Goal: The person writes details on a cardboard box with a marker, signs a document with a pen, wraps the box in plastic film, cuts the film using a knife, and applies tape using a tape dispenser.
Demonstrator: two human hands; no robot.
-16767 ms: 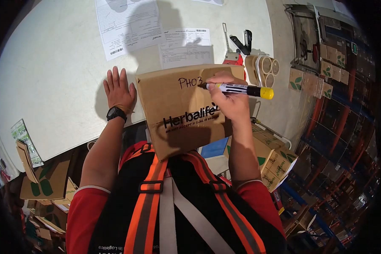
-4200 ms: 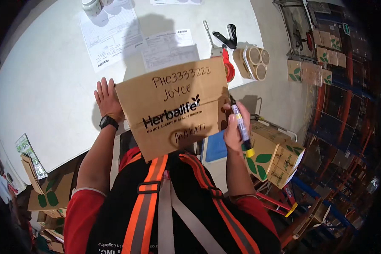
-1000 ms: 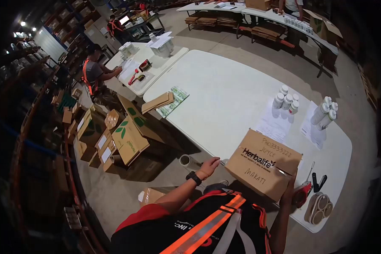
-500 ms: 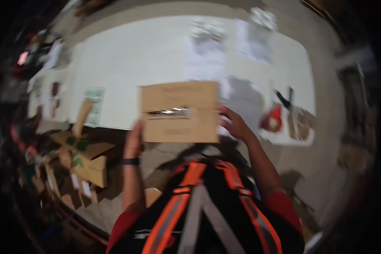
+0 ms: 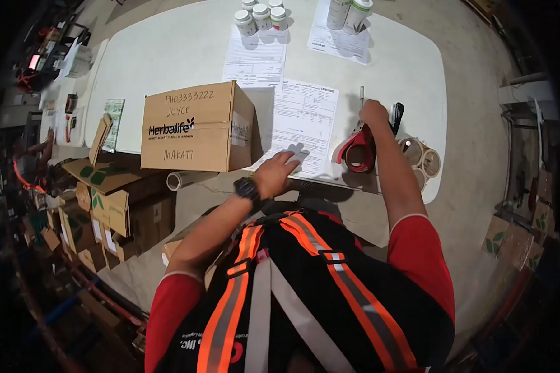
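Note:
My left hand [image 5: 274, 176] lies with fingers spread on the lower edge of a printed sheet [image 5: 306, 118]. A dark watch is on that wrist. To its left, a closed cardboard box [image 5: 186, 133] with printed lettering and handwriting sits at the table's front edge. My right hand [image 5: 374, 114] is closed at the upper end of a red tape dispenser [image 5: 358, 155], apparently around its handle; the fingers are partly hidden. A thin pen-like rod [image 5: 362, 96] shows just beyond the knuckles. A black-handled tool [image 5: 397, 115] lies close by on the right.
Several tape rolls [image 5: 429, 163] sit at the table's right front. White tubs [image 5: 261, 18] and two taller canisters [image 5: 350, 13] stand on papers at the far side. Folded cartons [image 5: 115, 199] are stacked left of the table. Another person's arm [image 5: 43, 149] shows at far left.
The box, earlier held between both hands, now rests on the table to the left, free of them. My left hand has come onto the paper; my right has reached to the tape dispenser.

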